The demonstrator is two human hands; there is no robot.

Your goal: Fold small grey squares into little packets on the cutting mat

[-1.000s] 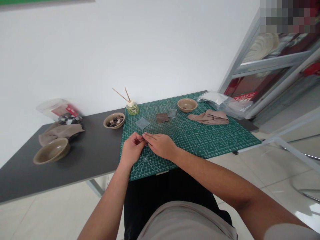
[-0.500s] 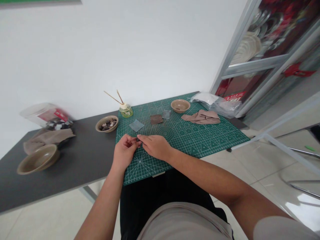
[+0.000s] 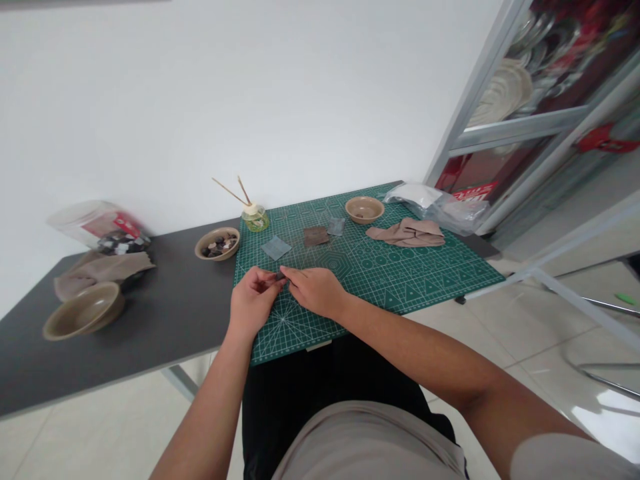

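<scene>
Close together over the near left part of the green cutting mat [image 3: 360,280], my hands meet at a small dark piece [image 3: 279,275]. My left hand [image 3: 251,298] pinches it between thumb and fingers, mostly covering it. The fingertips of my right hand [image 3: 318,291] press on its other side, closed. Whether it is stone or something else cannot be made out. Just beyond the hands lie a blue-grey thin square [image 3: 276,248], a brown one [image 3: 316,236] and a smaller grey one [image 3: 336,227], apart from the fingers.
A bowl of small dark and pale pieces [image 3: 221,257] stands left of a reed diffuser [image 3: 255,219]. Another bowl [image 3: 367,207], a crumpled cloth [image 3: 413,233] and a plastic bag [image 3: 445,205] are right. Far left are a bowl [image 3: 87,310], cloth [image 3: 103,268] and clear container [image 3: 83,223].
The whole scene has shifted slightly rightward in view. Both hands stay together on the dark piece, with only a slight change at the fingertips.
</scene>
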